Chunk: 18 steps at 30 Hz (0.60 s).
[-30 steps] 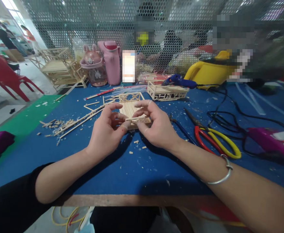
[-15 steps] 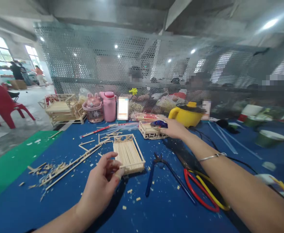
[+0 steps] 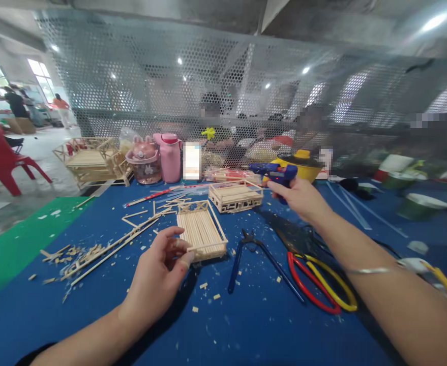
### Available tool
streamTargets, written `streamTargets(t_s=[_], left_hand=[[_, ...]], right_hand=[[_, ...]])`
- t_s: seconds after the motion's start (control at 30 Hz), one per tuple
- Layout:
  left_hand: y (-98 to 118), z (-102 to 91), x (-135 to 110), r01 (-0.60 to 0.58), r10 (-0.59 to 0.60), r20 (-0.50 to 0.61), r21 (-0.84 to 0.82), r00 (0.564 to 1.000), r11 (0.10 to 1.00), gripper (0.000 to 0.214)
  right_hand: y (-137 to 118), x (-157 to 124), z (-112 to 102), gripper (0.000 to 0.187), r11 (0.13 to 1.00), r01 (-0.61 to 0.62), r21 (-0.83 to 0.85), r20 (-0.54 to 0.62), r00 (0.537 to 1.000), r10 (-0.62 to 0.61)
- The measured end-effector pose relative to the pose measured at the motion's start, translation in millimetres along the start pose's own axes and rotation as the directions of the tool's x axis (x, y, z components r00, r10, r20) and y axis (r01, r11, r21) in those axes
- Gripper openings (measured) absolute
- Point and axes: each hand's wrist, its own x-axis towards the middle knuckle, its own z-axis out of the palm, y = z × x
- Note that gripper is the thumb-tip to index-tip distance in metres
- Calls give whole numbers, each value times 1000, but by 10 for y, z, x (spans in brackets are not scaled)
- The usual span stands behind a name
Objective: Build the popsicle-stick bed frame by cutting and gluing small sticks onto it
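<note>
My left hand (image 3: pixel 168 264) pinches the near left corner of a small wooden-stick bed model (image 3: pixel 200 229), which lies on the blue table with a low railing at its far end. My right hand (image 3: pixel 301 198) grips a blue glue gun (image 3: pixel 278 174), raised at the back in front of a yellow pot (image 3: pixel 310 166). Left of the gun stands a second stick model (image 3: pixel 236 195) with latticed sides. Blue-handled pliers (image 3: pixel 251 249) lie spread between my hands, beside large scissors (image 3: pixel 318 284) with red and yellow handles.
Loose sticks (image 3: pixel 112 249) and offcuts lie to the left. At the back stand a pink thermos (image 3: pixel 170 157), a pink basket (image 3: pixel 147 165) and a lit phone (image 3: pixel 191 161). Clear glue sticks (image 3: pixel 349 206) lie at right. A perforated metal screen (image 3: pixel 150 86) rises behind; people are beyond it.
My right hand has lifted the glue gun off the back stick model and drawn it to the right. My left hand stays on the near bed model.
</note>
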Motion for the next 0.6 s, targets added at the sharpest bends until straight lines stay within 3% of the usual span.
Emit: streamTargets(t_s=[0.07,0.13,0.2,0.3,0.6], left_hand=[[-1,-8,-6,-15,15,-1,-12,1000,1000,34],[-4,-18,-10,-27,27,6,-12,1000,1000,35],[-8,-26,-5,-41,41,6,-12,999,999,37],[-12,-27,10,-43,43,-10,-20,999,999,38],[13,-11,6,-60,59,-30,-20,998,998,38]], right_hand=[[-247,-213,-25,27,999,-3,38,119,993,-1],[-457,-440,1,15,992,87,92,249,963,-107],[-598,-642,67,17,976,168,137,284,937,-201],[-681,-840,185,27,976,180,124,371,904,-214],[-619,-926,362,30,960,277,45,329,903,-276]])
